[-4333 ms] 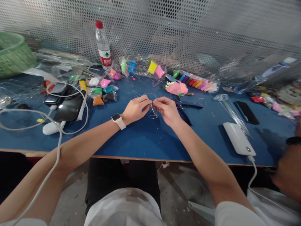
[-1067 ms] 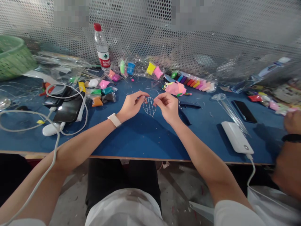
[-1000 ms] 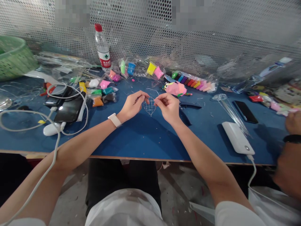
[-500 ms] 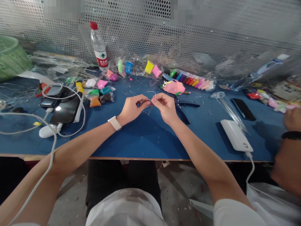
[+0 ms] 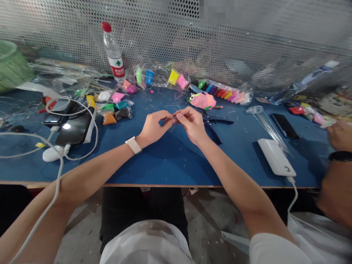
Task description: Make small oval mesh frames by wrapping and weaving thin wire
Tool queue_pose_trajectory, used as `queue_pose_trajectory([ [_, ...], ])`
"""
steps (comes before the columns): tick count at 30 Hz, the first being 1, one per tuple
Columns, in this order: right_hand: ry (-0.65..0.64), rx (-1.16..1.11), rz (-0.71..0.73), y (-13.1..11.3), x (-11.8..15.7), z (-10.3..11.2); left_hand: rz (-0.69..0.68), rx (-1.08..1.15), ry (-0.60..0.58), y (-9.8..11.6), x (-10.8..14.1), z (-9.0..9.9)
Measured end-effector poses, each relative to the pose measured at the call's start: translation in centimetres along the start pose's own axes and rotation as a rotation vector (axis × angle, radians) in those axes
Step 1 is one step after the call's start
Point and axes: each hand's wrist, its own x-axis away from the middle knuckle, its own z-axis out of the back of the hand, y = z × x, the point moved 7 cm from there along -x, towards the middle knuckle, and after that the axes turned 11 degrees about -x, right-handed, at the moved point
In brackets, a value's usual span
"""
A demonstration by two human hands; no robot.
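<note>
My left hand [image 5: 154,126] is closed in a pinch on a small tangle of thin wire [image 5: 171,119] just above the blue table. Fingertip to fingertip with it, my right hand [image 5: 192,124] also pinches the wire. Fine strands stick out around the fingers; the exact shape of the bent wire is too small to tell. Right beside my right hand lies a dark-handled tool [image 5: 218,119], probably pliers, its head partly hidden. A pink clay figure [image 5: 203,101] with a yellow-and-white head rests behind that hand.
Coloured clay packets [image 5: 109,118] lie at the left and back, near a water bottle [image 5: 117,66]. Cabled phones [image 5: 75,128] are at left, my forearm touching a cable. At right are a white power bank [image 5: 276,157], a phone [image 5: 284,125] and another person's hand [image 5: 339,135].
My right fingers have shifted slightly left, closer against the left fingertips. The wire loop standing up between the hands now lies lower. The view has moved a little.
</note>
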Motion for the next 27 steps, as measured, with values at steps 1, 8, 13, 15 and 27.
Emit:
queue_pose_trajectory([
  [1, -0.012, -0.001, -0.013, 0.0, 0.0, 0.0, 0.000, -0.005, 0.006, -0.1, 0.0, 0.0],
  [8, -0.068, -0.005, -0.053, 0.0, -0.3, 0.2, 0.012, -0.023, 0.000, -0.3, -0.1, 0.2],
  [13, -0.062, -0.026, -0.023, 0.0, -0.3, 0.4, 0.001, -0.055, 0.019, -0.1, 0.1, 0.4],
  [15, -0.054, -0.029, -0.040, 0.1, -0.3, 0.4, 0.029, -0.109, 0.050, -0.7, 0.0, 0.5],
  [27, -0.081, -0.063, -0.110, 0.5, 0.3, -0.5, -0.135, -0.175, 0.007, 12.4, 4.5, 6.7],
])
